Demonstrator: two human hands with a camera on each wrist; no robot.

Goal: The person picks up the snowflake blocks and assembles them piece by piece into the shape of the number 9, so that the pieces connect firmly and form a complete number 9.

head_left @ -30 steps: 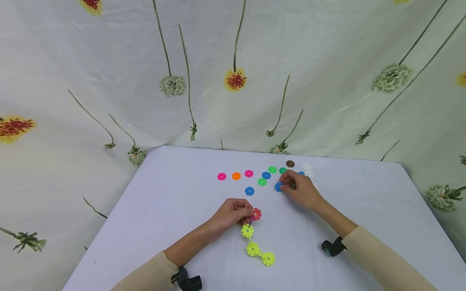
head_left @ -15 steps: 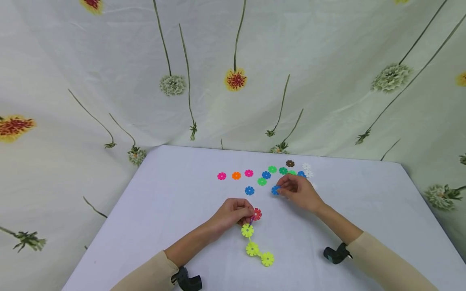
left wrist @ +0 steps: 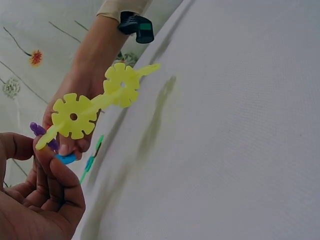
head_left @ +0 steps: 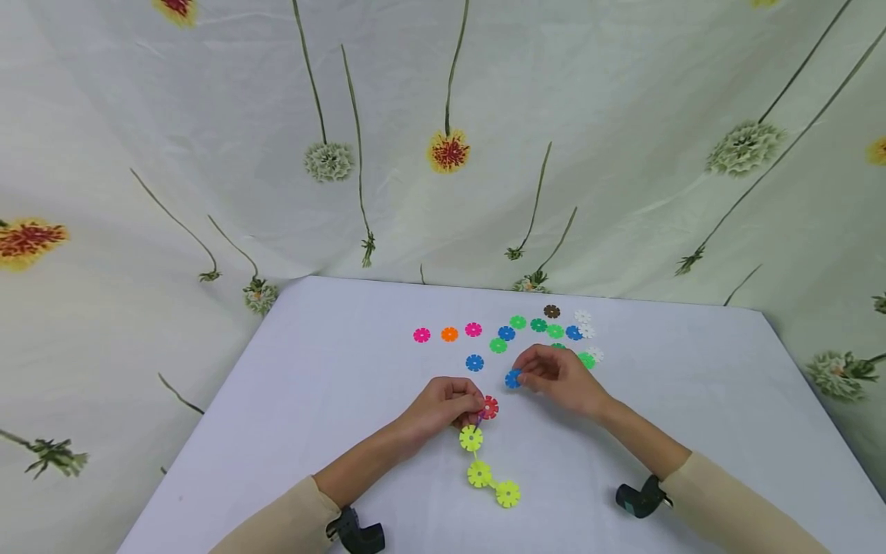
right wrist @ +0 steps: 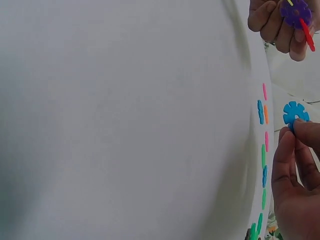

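Note:
My left hand point(head_left: 443, 404) pinches one end of a chain of notched interlocking discs. In that chain a red disc point(head_left: 491, 406) stands beside the fingertips. A purple disc point(right wrist: 295, 15) lies against the fingers in the right wrist view. From there yellow discs point(left wrist: 74, 116) trail off, three of them hanging toward the near side in the head view. My right hand point(head_left: 562, 381) pinches a loose blue disc point(head_left: 512, 378) between thumb and fingers, just beyond and to the right of the red disc. The two hands are close but apart.
Several loose discs lie flat on the white table point(head_left: 311, 369) beyond the hands, among them a pink disc point(head_left: 421, 335), an orange disc point(head_left: 449, 334), a brown disc point(head_left: 551, 312) and a second blue disc point(head_left: 474, 362). A flower-printed cloth point(head_left: 388, 192) hangs behind the table.
My right hand has drawn the blue disc nearer, down and to the left toward the red disc, uncovering green discs behind it. My left hand with its chain has hardly moved.

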